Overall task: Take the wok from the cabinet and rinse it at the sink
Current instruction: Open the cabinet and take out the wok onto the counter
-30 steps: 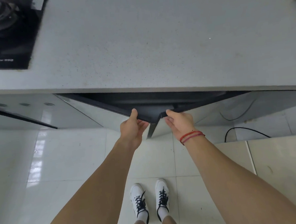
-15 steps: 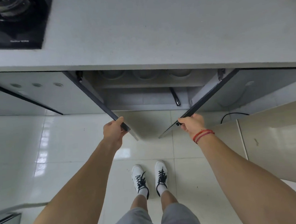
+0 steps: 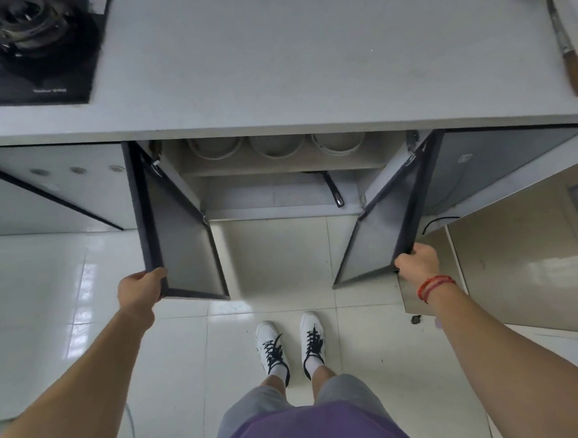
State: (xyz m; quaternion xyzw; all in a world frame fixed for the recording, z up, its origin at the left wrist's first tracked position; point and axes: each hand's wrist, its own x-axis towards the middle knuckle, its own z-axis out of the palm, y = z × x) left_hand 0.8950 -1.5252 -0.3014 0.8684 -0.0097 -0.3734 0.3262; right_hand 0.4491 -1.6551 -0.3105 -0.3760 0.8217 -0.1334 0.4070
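The cabinet under the grey counter stands wide open. My left hand (image 3: 139,289) grips the lower corner of the left door (image 3: 177,246). My right hand (image 3: 417,263) grips the lower corner of the right door (image 3: 380,233). Inside, on the lower shelf, a black handle (image 3: 333,190) pokes out toward me; the pan body it belongs to is hidden under the upper shelf. Three round metal containers (image 3: 274,145) sit in a row on the upper shelf, mostly hidden by the counter edge.
The grey countertop (image 3: 288,56) runs across the top, with a black gas hob (image 3: 30,48) at its left and a wooden-handled spatula (image 3: 562,36) at its right. Another cabinet door (image 3: 46,196) hangs open at left. My feet in white shoes (image 3: 290,345) stand on white tiles.
Both doors have swung from barely ajar to wide open, my hands moving apart and toward me with them. The shelves, containers and black handle have come into sight.
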